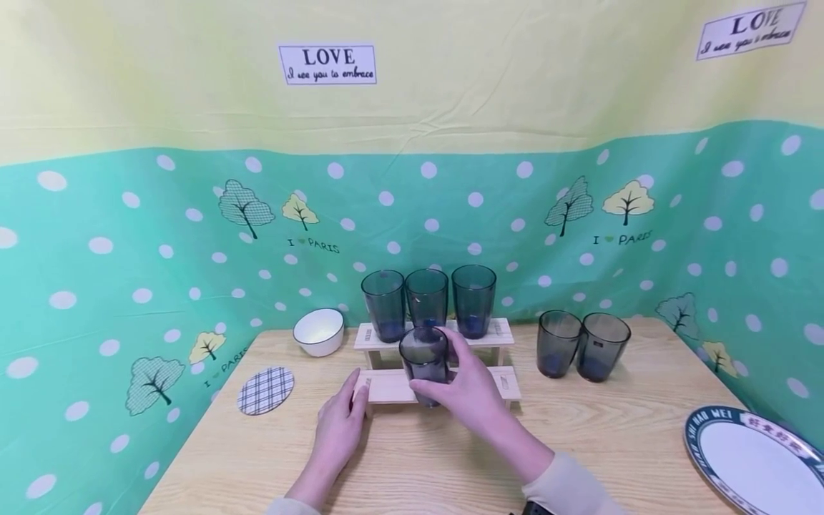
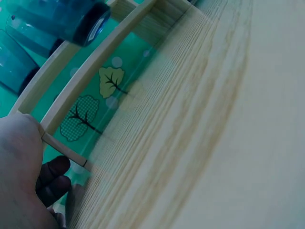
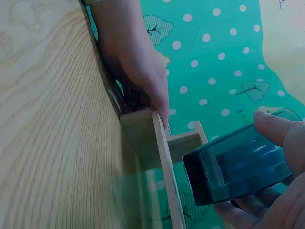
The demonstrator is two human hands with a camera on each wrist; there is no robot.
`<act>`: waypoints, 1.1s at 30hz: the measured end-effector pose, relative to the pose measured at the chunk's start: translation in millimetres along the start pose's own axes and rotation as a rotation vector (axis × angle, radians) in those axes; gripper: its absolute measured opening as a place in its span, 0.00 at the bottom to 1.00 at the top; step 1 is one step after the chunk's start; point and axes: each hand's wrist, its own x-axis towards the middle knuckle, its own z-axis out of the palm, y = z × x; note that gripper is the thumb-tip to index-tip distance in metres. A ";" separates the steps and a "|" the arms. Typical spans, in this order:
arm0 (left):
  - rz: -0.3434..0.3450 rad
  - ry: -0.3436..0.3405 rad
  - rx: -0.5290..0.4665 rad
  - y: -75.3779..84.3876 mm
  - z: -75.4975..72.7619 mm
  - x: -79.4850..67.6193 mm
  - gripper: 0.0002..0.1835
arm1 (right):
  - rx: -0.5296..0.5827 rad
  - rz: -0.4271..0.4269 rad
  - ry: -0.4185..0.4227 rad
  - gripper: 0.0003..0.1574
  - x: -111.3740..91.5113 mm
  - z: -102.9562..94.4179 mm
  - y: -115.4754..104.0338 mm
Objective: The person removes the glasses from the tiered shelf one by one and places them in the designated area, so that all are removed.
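Observation:
My right hand [image 1: 473, 393] holds a dark tinted drinking glass [image 1: 425, 357], thumb on one side and fingers round the other. In the right wrist view the glass [image 3: 243, 164] hangs a little apart from the lower board of a two-step wooden rack [image 1: 388, 386]. At the rack's left end, my left hand [image 1: 337, 425] grips the lower step, its thumb on the board and its fingers round the end, partly hidden. Three similar glasses [image 1: 473, 304] stand side by side on the upper step.
Two more tinted glasses [image 1: 558, 347] stand right of the rack. To its left are a white bowl [image 1: 319, 333] and a checked round coaster [image 1: 266, 390]. A rimmed plate [image 1: 759, 458] lies at the table's right edge. Patterned cloth [image 1: 425, 207] hangs behind the table.

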 end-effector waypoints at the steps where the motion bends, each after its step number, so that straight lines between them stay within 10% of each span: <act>1: -0.001 0.001 -0.002 -0.3 0.3 0.3 0.30 | 0.010 0.006 -0.001 0.62 -0.2 -3.3 0.4; 33: -0.015 -0.041 -0.014 -0.7 -0.9 1.0 0.32 | -0.154 0.071 0.058 0.69 -27.9 -152.7 28.0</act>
